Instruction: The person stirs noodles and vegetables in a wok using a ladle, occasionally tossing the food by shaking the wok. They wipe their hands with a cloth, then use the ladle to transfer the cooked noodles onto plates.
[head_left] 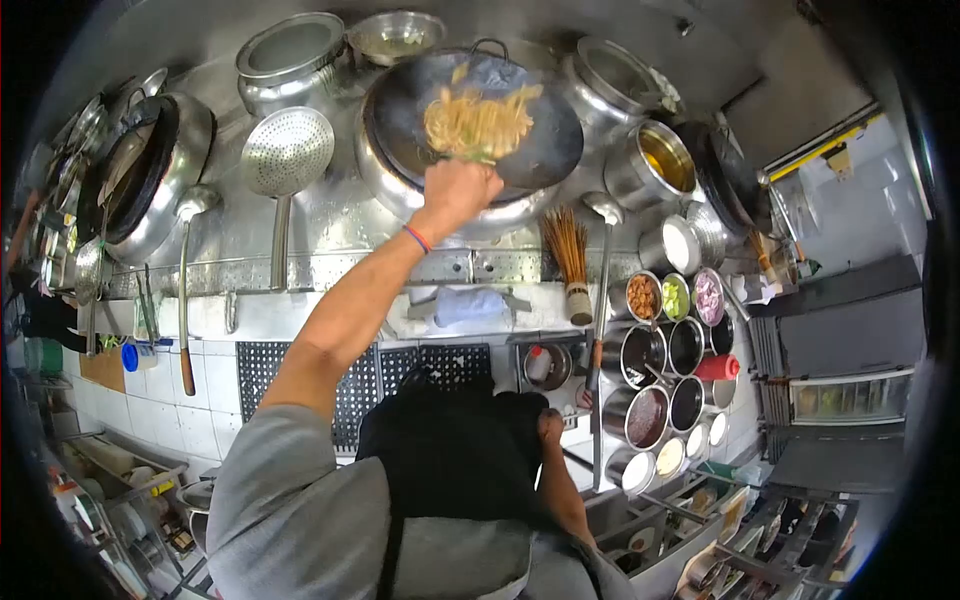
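My left hand (460, 190) is closed at the near rim of a black wok (545, 150), its grip covering whatever handle is there. Yellow-brown strips that look like noodles (480, 122) are up in a loose mass above the wok, some bits flying higher. The wok rests, slightly tilted, on a round steel burner ring (385, 190). Low beside my black apron (450, 450), my right hand (550, 426) is curled closed; what it holds, if anything, is hidden. Nearest it is a small steel pot (548, 366) with a red-capped bottle inside.
Left of the wok lie a perforated skimmer (288, 150) and a ladle (186, 270). To the right are a bamboo brush (568, 255), a long-handled ladle (604, 210), a pot of oil (662, 165), several ingredient tins (643, 297) and a red squeeze bottle (716, 368).
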